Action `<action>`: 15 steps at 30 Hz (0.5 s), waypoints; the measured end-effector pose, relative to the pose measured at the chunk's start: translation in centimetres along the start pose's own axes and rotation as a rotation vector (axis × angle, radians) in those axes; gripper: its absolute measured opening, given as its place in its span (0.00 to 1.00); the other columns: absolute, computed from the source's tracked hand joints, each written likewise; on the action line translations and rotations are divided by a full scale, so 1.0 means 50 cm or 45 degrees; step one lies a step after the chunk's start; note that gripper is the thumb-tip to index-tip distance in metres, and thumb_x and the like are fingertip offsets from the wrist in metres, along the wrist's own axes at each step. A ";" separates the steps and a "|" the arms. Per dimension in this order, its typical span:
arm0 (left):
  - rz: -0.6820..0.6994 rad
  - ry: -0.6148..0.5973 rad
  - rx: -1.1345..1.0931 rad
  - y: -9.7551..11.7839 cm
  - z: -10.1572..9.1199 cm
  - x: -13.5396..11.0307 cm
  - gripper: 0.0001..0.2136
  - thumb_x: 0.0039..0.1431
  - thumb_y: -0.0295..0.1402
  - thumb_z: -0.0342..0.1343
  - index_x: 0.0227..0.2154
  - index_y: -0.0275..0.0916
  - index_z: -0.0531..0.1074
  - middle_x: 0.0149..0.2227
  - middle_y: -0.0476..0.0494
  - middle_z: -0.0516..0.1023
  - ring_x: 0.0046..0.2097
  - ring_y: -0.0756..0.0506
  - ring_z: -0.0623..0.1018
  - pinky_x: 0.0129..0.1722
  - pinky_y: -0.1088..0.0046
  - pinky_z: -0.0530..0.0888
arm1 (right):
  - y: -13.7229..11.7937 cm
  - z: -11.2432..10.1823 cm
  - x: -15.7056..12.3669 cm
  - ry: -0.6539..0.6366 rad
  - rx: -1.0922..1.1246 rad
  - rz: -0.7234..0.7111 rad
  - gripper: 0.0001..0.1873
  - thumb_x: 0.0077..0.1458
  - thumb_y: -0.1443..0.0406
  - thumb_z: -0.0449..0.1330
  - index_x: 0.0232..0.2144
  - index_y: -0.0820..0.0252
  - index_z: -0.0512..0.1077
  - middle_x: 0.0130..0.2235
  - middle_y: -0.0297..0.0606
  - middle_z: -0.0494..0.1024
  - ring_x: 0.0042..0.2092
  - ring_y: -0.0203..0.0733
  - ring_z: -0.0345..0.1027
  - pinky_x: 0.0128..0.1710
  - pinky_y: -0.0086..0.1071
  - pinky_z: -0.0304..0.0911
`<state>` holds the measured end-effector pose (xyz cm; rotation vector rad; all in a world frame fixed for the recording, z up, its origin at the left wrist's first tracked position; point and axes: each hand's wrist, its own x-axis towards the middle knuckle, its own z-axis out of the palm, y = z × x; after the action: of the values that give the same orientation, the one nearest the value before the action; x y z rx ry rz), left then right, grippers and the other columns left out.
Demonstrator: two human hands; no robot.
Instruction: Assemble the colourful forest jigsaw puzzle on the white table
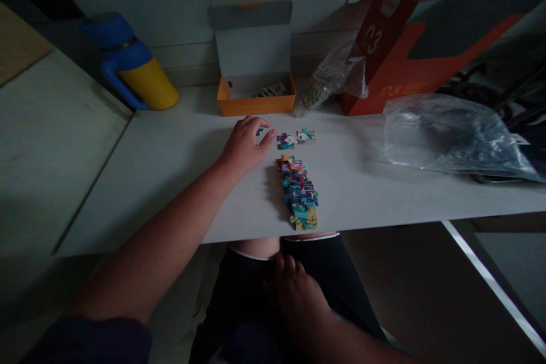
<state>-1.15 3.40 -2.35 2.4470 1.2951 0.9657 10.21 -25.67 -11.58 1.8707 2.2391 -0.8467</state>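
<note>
My left hand (pixel 246 143) is over the white table with its thumb and fingers curled around a dark blue puzzle piece (pixel 259 132), mostly hidden by the hand. Just right of my fingertips lie two puzzle pieces side by side, a purple and white one (pixel 286 141) and a teal and white one (pixel 306 136). Nearer the front edge, a long row of overlapping colourful puzzle pieces (pixel 298 185) runs toward me, ending in a teal piece with orange leaves. Below the table, my right hand (pixel 301 287) rests on my lap, fingers laid out and holding nothing visible.
An open orange box (pixel 256 105) with more pieces inside stands at the back. Beside it are a plastic bag of pieces (pixel 318 88) and a large red box (pixel 401 62). A yellow and blue bottle (pixel 149 82) stands left; a clear plastic bag (pixel 447 136) lies right.
</note>
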 end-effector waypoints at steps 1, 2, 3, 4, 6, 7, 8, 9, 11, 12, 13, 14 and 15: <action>-0.008 -0.001 -0.002 -0.001 -0.001 0.000 0.06 0.70 0.34 0.58 0.44 0.39 0.75 0.48 0.38 0.82 0.54 0.40 0.78 0.60 0.60 0.71 | 0.001 0.001 0.002 -0.013 -0.002 -0.006 0.20 0.62 0.72 0.63 0.56 0.63 0.76 0.50 0.58 0.81 0.49 0.57 0.79 0.46 0.43 0.78; -0.015 -0.001 -0.005 -0.002 -0.001 0.000 0.06 0.69 0.34 0.58 0.44 0.39 0.75 0.48 0.38 0.82 0.53 0.40 0.78 0.59 0.60 0.71 | 0.003 -0.002 0.004 -0.031 -0.010 -0.010 0.22 0.61 0.76 0.61 0.57 0.65 0.76 0.50 0.58 0.81 0.49 0.55 0.80 0.47 0.41 0.77; -0.016 -0.003 -0.009 -0.003 -0.002 0.000 0.06 0.69 0.34 0.58 0.44 0.39 0.75 0.48 0.38 0.82 0.53 0.40 0.78 0.59 0.60 0.71 | 0.007 -0.007 0.005 -0.052 -0.023 -0.013 0.26 0.60 0.79 0.58 0.59 0.66 0.75 0.51 0.58 0.82 0.50 0.54 0.81 0.48 0.40 0.77; -0.013 -0.005 -0.013 -0.003 -0.002 0.000 0.05 0.69 0.34 0.58 0.43 0.39 0.75 0.48 0.38 0.82 0.53 0.40 0.78 0.58 0.61 0.72 | 0.011 -0.014 0.006 -0.080 -0.037 -0.019 0.29 0.59 0.82 0.55 0.61 0.67 0.74 0.51 0.58 0.82 0.49 0.53 0.81 0.49 0.39 0.77; 0.002 -0.013 -0.021 -0.003 -0.002 0.000 0.05 0.69 0.34 0.58 0.43 0.39 0.76 0.47 0.38 0.82 0.53 0.40 0.79 0.58 0.61 0.72 | 0.019 -0.028 0.008 -0.135 -0.055 -0.038 0.34 0.58 0.85 0.51 0.63 0.67 0.72 0.51 0.57 0.83 0.49 0.52 0.82 0.49 0.39 0.77; 0.010 -0.020 -0.023 -0.002 -0.002 0.000 0.05 0.69 0.33 0.58 0.42 0.39 0.76 0.47 0.38 0.82 0.53 0.40 0.78 0.58 0.61 0.72 | 0.023 -0.034 0.008 -0.148 -0.057 -0.048 0.35 0.57 0.85 0.50 0.64 0.67 0.72 0.51 0.57 0.83 0.49 0.52 0.83 0.49 0.40 0.77; 0.016 -0.028 -0.024 -0.001 -0.002 -0.001 0.05 0.69 0.33 0.58 0.42 0.39 0.76 0.47 0.39 0.83 0.52 0.40 0.78 0.58 0.61 0.72 | 0.025 -0.039 0.008 -0.151 -0.052 -0.059 0.36 0.56 0.85 0.50 0.64 0.67 0.72 0.52 0.58 0.83 0.49 0.53 0.83 0.49 0.41 0.78; 0.018 -0.033 -0.024 0.000 -0.001 -0.001 0.04 0.69 0.33 0.58 0.42 0.39 0.76 0.47 0.39 0.83 0.52 0.40 0.78 0.57 0.61 0.72 | 0.028 -0.042 0.008 -0.148 -0.038 -0.066 0.35 0.56 0.84 0.50 0.63 0.67 0.72 0.52 0.58 0.83 0.49 0.53 0.83 0.49 0.41 0.78; 0.025 -0.037 -0.026 0.001 0.000 -0.002 0.04 0.69 0.33 0.58 0.41 0.39 0.76 0.46 0.40 0.83 0.51 0.41 0.79 0.57 0.62 0.72 | 0.034 -0.045 0.004 -0.125 0.023 -0.079 0.33 0.57 0.83 0.51 0.62 0.68 0.73 0.54 0.59 0.83 0.51 0.54 0.82 0.52 0.41 0.77; 0.030 -0.037 -0.027 0.001 0.001 -0.002 0.04 0.69 0.33 0.59 0.41 0.39 0.76 0.46 0.40 0.83 0.51 0.41 0.79 0.56 0.62 0.72 | 0.038 -0.045 0.001 -0.108 0.074 -0.076 0.31 0.58 0.83 0.51 0.60 0.69 0.74 0.54 0.59 0.83 0.52 0.54 0.82 0.53 0.40 0.76; 0.034 -0.035 -0.027 0.001 0.001 -0.002 0.04 0.69 0.33 0.59 0.41 0.39 0.76 0.45 0.40 0.83 0.50 0.41 0.79 0.56 0.62 0.72 | 0.043 -0.045 -0.004 -0.092 0.139 -0.070 0.29 0.58 0.82 0.51 0.59 0.68 0.75 0.54 0.58 0.83 0.52 0.53 0.82 0.54 0.39 0.75; 0.037 -0.032 -0.027 0.001 0.001 -0.002 0.04 0.69 0.33 0.59 0.41 0.39 0.76 0.45 0.40 0.83 0.50 0.41 0.79 0.56 0.62 0.73 | 0.050 -0.046 -0.010 -0.079 0.217 -0.065 0.27 0.59 0.81 0.52 0.58 0.67 0.75 0.53 0.57 0.83 0.52 0.53 0.82 0.54 0.39 0.75; 0.040 -0.030 -0.028 0.000 0.002 -0.002 0.04 0.69 0.33 0.59 0.41 0.38 0.76 0.45 0.40 0.83 0.50 0.41 0.79 0.55 0.62 0.73 | 0.058 -0.048 -0.019 -0.063 0.298 -0.059 0.25 0.60 0.79 0.53 0.57 0.66 0.75 0.53 0.55 0.84 0.52 0.52 0.82 0.54 0.38 0.75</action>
<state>-1.12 3.32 -2.44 2.4616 1.2359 0.9501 13.77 -25.10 -10.18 1.8719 2.2463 -1.1957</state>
